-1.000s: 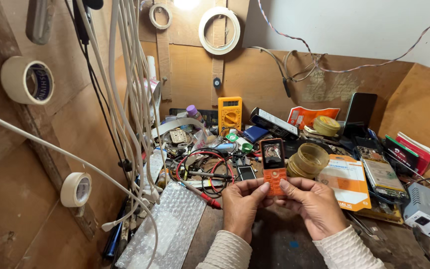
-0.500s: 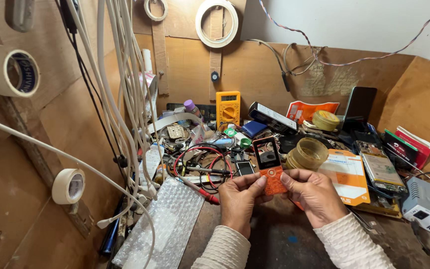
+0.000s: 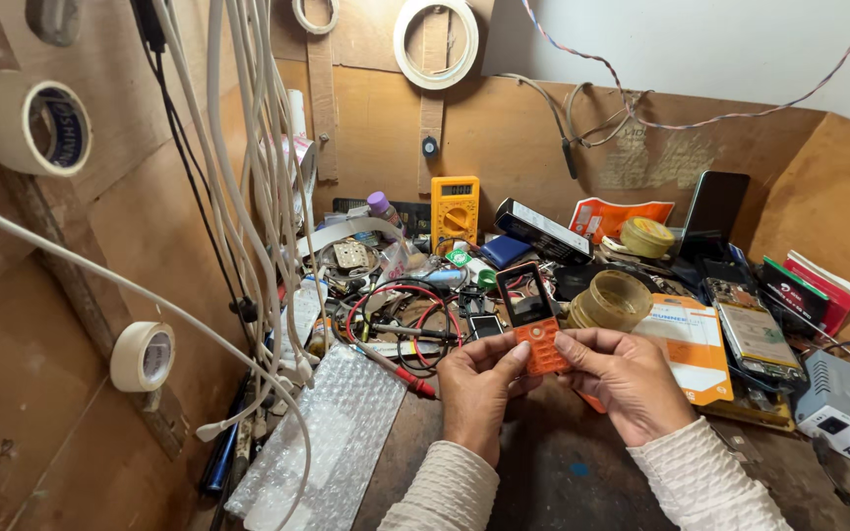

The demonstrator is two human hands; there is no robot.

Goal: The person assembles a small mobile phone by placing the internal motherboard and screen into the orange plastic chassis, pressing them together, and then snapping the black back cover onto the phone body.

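I hold a small orange keypad phone (image 3: 533,320) upright over the bench, its dark screen towards me. My left hand (image 3: 476,385) grips its lower left side, thumb on the keypad. My right hand (image 3: 620,379) grips the lower right side, thumb also on the keys. Both sleeves are cream knit. Just behind the phone lie red and black probe leads (image 3: 400,310) and a roll of yellowish tape (image 3: 614,300).
A yellow multimeter (image 3: 455,208) stands at the back. Bubble wrap (image 3: 332,428) lies at the left, white cables (image 3: 263,177) hang beside it. Tape rolls (image 3: 142,356) hang on the wooden wall. A grey power unit (image 3: 846,415), phone parts (image 3: 758,334) and orange cards (image 3: 689,342) sit at the right.
The view has shifted slightly; my hands and the phone sit a little lower and closer. My grip on the phone is the same.
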